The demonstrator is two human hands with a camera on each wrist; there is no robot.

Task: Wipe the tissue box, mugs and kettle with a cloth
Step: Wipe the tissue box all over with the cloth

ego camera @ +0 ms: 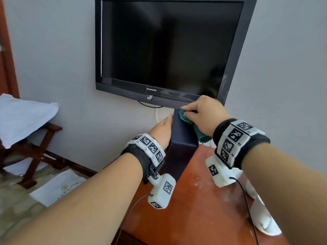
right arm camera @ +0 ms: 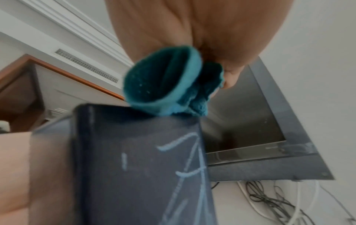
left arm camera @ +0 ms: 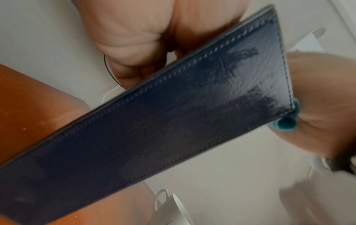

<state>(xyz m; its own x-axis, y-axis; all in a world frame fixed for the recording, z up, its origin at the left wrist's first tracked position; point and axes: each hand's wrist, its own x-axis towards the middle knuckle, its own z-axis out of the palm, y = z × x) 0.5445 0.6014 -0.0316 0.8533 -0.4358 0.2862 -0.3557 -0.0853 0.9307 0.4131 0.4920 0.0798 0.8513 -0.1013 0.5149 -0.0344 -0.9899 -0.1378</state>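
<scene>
A dark navy leather tissue box (ego camera: 182, 138) is held up on end above the wooden table (ego camera: 194, 209), tilted away from me. My left hand (ego camera: 163, 128) grips its left side (left arm camera: 154, 121), fingers curled behind it. My right hand (ego camera: 207, 115) holds a bunched teal cloth (ego camera: 185, 117) and presses it against the box's far upper end (right arm camera: 134, 152). The cloth (right arm camera: 163, 82) hangs out below the palm. A white mug (left arm camera: 173, 211) lies on the table under the box. No kettle is in view.
A black wall television (ego camera: 168, 50) hangs right behind the box, with cables (right arm camera: 269, 197) below it. A folding luggage rack with white linen (ego camera: 23, 121) stands at the left. White items (ego camera: 261, 218) lie at the table's right edge.
</scene>
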